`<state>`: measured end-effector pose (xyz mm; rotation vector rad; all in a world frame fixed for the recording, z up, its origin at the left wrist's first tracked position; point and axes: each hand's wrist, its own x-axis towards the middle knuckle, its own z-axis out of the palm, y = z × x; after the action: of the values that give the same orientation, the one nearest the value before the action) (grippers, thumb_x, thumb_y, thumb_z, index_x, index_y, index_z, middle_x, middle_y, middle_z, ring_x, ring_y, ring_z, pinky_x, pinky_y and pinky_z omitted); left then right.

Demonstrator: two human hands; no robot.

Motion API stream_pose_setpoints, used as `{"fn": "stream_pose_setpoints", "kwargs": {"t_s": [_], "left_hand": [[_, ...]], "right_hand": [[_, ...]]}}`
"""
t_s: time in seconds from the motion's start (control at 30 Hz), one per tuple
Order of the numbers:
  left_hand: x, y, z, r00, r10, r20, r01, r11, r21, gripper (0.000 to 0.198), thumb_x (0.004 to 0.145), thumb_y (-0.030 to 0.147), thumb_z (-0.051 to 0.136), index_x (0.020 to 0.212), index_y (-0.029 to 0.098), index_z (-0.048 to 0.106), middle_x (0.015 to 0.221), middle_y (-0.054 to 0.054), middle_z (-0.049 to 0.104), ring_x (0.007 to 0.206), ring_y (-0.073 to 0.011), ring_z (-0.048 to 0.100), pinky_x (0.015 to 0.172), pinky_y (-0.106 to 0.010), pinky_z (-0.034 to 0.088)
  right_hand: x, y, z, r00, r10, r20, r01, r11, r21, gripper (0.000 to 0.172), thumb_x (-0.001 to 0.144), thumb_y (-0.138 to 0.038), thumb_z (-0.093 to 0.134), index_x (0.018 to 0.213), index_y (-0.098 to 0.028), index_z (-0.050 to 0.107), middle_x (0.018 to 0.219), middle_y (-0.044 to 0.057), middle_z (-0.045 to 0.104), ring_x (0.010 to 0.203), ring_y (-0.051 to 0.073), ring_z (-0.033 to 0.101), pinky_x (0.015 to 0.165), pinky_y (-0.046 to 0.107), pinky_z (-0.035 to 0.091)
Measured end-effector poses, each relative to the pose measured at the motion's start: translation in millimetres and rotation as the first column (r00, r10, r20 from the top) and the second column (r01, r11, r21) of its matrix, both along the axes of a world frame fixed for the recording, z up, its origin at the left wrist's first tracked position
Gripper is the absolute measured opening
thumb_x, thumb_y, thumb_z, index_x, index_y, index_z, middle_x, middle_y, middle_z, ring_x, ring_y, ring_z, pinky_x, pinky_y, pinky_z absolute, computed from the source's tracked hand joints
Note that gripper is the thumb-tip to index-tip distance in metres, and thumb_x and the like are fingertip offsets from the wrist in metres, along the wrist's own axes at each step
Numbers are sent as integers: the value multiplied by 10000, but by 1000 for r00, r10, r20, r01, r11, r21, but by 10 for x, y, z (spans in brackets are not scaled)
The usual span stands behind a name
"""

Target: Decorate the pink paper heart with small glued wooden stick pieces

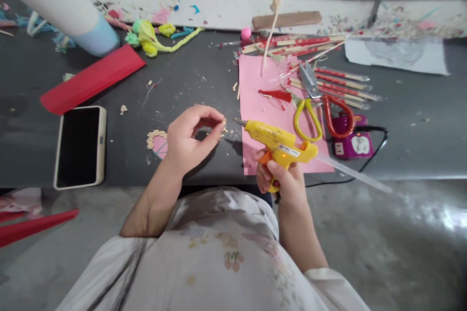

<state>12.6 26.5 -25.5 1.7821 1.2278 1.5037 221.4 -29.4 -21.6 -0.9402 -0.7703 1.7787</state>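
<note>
My right hand (280, 177) is wrapped round the grip of a yellow glue gun (273, 141), with a clear glue stick (355, 175) sticking out of its back. The metal nozzle points left toward my left hand (197, 136). Thumb and fingertips of that hand are pinched together on a tiny pale wooden piece, just short of the nozzle. Below and left of the left wrist lies a pink heart-shaped paper (159, 146), edged with small pale pieces (155, 136) and partly hidden by the hand. More loose bits (225, 131) lie on the dark table between the hands.
Scissors (310, 85) and a pink sheet (251, 107) lie to the right, near wrapped red-and-wood sticks (339, 80) and a purple power adapter (352, 143). On the left are a phone (78, 146), folded red paper (93, 77) and a white-and-blue bottle (73, 9).
</note>
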Motion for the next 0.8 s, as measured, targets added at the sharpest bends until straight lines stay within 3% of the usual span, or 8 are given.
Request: {"fn": "stream_pose_setpoints", "kwargs": {"t_s": [0.13, 0.3, 0.5, 0.63, 0.8], "left_hand": [[-23, 12, 67, 998, -53, -12, 54, 998, 22, 157, 812, 97, 677, 909, 215, 712, 866, -12, 696, 793, -109, 651, 654, -208, 550], [-41, 5, 92, 989, -92, 116, 102, 991, -87, 143, 836, 141, 674, 925, 230, 743, 890, -15, 699, 747, -99, 653, 602, -199, 540], [-44, 5, 60, 979, -70, 190, 104, 978, -179, 103, 826, 221, 715, 922, 236, 750, 882, -15, 700, 693, -89, 645, 618, -214, 553], [-26, 13, 35, 963, -14, 267, 71, 976, -206, 229, 781, 257, 766, 1002, 235, 710, 851, -5, 695, 701, -90, 651, 623, -207, 564], [-4, 1, 39, 973, 14, 231, 40, 973, -227, 240, 765, 323, 778, 955, 207, 689, 822, -14, 694, 694, -99, 655, 617, -216, 570]], "right_hand": [[-3, 30, 11, 1000, 1, -1, -2, 997, -78, 164, 780, -294, 740, 888, -196, 666, 498, -90, 448, 351, 46, 400, 336, 181, 382], [2, 57, -32, 996, 7, -84, -15, 996, -92, 153, 788, -283, 705, 906, -187, 696, 499, -94, 398, 348, 39, 357, 324, 171, 365], [32, 73, -134, 984, 78, -158, -96, 989, -108, 190, 792, -297, 690, 931, -171, 719, 510, -91, 393, 352, 33, 347, 323, 158, 374], [35, 70, -156, 981, 86, -176, -100, 993, -69, 184, 786, -324, 705, 899, -179, 699, 501, -91, 411, 342, 39, 348, 310, 165, 366], [8, 66, -126, 990, 115, -79, -119, 992, -50, 196, 786, -361, 720, 857, -187, 665, 514, -83, 447, 341, 53, 388, 314, 193, 371]]}}
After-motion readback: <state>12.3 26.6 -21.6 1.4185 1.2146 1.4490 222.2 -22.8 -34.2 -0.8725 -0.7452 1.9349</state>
